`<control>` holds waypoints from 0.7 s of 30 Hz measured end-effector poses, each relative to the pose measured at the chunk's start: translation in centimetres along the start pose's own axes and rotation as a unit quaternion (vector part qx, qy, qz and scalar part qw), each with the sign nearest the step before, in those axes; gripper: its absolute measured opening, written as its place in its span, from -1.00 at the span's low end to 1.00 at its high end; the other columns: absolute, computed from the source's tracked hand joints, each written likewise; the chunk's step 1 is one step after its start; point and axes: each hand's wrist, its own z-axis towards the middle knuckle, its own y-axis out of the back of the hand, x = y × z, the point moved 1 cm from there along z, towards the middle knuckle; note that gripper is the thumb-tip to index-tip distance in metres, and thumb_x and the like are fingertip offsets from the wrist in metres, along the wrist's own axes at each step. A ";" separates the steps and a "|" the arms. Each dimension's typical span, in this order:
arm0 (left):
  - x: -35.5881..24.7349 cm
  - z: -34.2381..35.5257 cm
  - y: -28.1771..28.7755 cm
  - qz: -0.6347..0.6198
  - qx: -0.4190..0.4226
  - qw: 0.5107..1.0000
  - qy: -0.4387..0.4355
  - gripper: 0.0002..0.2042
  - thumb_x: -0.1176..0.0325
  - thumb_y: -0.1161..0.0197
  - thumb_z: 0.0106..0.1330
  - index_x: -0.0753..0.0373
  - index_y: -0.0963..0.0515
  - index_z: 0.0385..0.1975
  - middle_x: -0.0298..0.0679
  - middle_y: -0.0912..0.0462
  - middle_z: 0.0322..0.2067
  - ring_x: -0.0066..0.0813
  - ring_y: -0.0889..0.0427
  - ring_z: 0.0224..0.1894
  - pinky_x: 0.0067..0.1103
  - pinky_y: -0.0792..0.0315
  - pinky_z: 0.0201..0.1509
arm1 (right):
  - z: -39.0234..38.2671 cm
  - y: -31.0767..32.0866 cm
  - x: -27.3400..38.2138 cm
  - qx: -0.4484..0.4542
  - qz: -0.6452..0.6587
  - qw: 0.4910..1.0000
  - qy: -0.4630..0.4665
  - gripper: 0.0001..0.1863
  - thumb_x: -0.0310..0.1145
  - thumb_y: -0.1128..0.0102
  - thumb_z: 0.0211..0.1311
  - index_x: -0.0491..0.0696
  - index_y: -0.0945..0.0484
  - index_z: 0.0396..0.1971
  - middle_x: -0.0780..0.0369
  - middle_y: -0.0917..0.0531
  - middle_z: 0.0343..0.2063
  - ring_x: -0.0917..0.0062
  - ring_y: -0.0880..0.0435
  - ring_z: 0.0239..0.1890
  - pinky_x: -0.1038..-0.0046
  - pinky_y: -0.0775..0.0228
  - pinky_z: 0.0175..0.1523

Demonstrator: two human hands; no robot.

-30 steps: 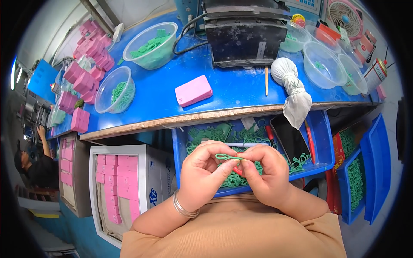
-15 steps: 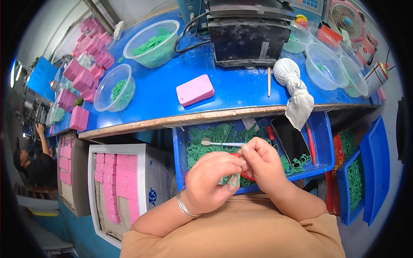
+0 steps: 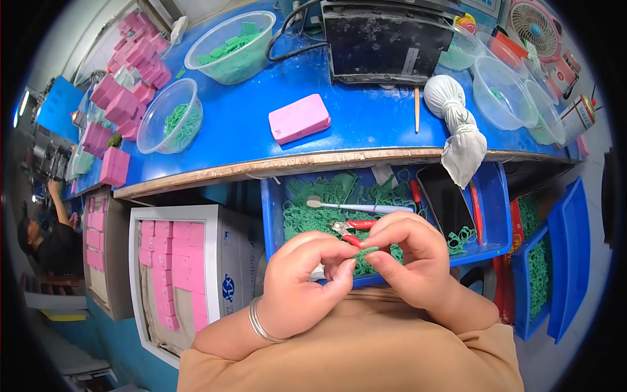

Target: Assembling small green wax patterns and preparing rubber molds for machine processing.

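My left hand [image 3: 310, 268] and my right hand [image 3: 418, 264] meet over the near side of a blue tray [image 3: 385, 268]. Between their fingertips they pinch a small green moulded piece [image 3: 367, 251], whose exact shape is partly hidden. Just beyond the fingers are nippers [image 3: 341, 227] with red handles, which run partly out of sight by my hands. A white toothbrush [image 3: 356, 208] lies farther back, on a heap of green pieces [image 3: 307, 219]. On the tray's right side rests a dark phone-like slab [image 3: 444, 206].
On the blue bench [image 3: 228, 124] stand a pink block [image 3: 299, 119], a black machine [image 3: 388, 46], a tied white cloth bundle [image 3: 454, 124] and plastic bowls [image 3: 171, 124]. Stacked pink blocks [image 3: 124, 104] are at left. A box of pink blocks [image 3: 212, 281] sits below. Far left, a person [image 3: 49, 228] works.
My hands have brought their fingertips together on the green piece, which earlier showed under my left fingers. The nippers' metal head has come into sight. The view has shifted slightly.
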 end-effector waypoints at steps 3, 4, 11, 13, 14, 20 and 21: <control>-0.3 0.0 0.0 0.074 -0.055 0.993 -0.074 -0.83 0.66 -0.24 -0.05 0.32 -0.52 -0.42 -0.23 -0.51 -0.52 -0.55 -0.43 -0.59 -0.67 -0.35 -0.48 | 0.1 -0.1 -0.2 0.000 -0.012 1.000 0.004 -0.86 -0.57 -0.21 -0.01 -0.15 -0.52 -0.38 0.21 -0.52 -0.41 0.61 -0.46 -0.43 0.57 -0.31 -0.29; -0.2 -0.1 0.1 0.059 -0.064 0.994 -0.073 -0.82 0.65 -0.24 -0.04 0.32 -0.52 -0.41 -0.24 -0.51 -0.52 -0.55 -0.43 -0.58 -0.66 -0.35 -0.47 | 0.1 -0.2 -0.2 -0.009 -0.016 1.000 0.020 -0.88 -0.55 -0.21 0.02 -0.14 -0.55 -0.38 0.23 -0.53 -0.43 0.67 -0.43 -0.49 0.66 -0.27 -0.44; -0.3 -0.4 0.3 0.048 -0.077 0.992 -0.086 -0.82 0.65 -0.24 -0.02 0.33 -0.52 -0.39 -0.20 -0.52 -0.48 -0.42 -0.50 -0.47 -0.60 -0.38 -0.41 | 0.2 -0.2 -0.4 0.003 -0.016 0.999 0.029 -0.86 -0.57 -0.21 0.00 -0.12 -0.56 -0.38 0.24 -0.55 -0.45 0.60 -0.45 -0.45 0.61 -0.28 -0.40; -0.2 -0.4 0.4 0.051 -0.075 0.991 -0.097 -0.82 0.65 -0.23 -0.02 0.33 -0.52 -0.39 -0.19 -0.53 -0.48 -0.39 -0.51 -0.46 -0.59 -0.39 -0.40 | 0.3 -0.3 -0.5 -0.002 -0.016 0.999 0.045 -0.84 -0.58 -0.22 -0.03 -0.10 -0.57 -0.38 0.24 -0.55 -0.45 0.55 -0.48 -0.42 0.58 -0.29 -0.38; -0.2 -0.4 0.5 0.054 -0.074 0.990 -0.107 -0.82 0.65 -0.23 -0.01 0.33 -0.52 -0.38 -0.18 -0.53 -0.47 -0.36 -0.52 -0.44 -0.58 -0.40 -0.38 | 0.3 -0.3 -0.4 -0.002 -0.016 0.999 0.046 -0.84 -0.58 -0.22 -0.03 -0.10 -0.57 -0.38 0.24 -0.55 -0.45 0.55 -0.48 -0.42 0.58 -0.29 -0.38; -0.4 -0.4 0.7 0.091 -0.058 0.980 -0.170 -0.79 0.65 -0.23 -0.02 0.33 -0.51 -0.35 -0.16 -0.53 -0.46 -0.35 -0.53 -0.43 -0.56 -0.41 -0.35 | 0.3 -0.1 -0.3 -0.011 -0.053 0.995 0.088 -0.78 -0.62 -0.24 -0.10 -0.10 -0.58 -0.36 0.23 -0.56 -0.44 0.50 -0.51 -0.39 0.53 -0.34 -0.35; -0.4 -0.3 0.7 0.091 -0.058 0.979 -0.170 -0.79 0.65 -0.23 -0.02 0.33 -0.51 -0.35 -0.16 -0.53 -0.46 -0.35 -0.53 -0.43 -0.56 -0.41 -0.35 | 0.3 -0.1 -0.2 -0.011 -0.057 0.994 0.090 -0.77 -0.63 -0.25 -0.11 -0.10 -0.58 -0.36 0.22 -0.56 -0.43 0.50 -0.51 -0.39 0.54 -0.35 -0.35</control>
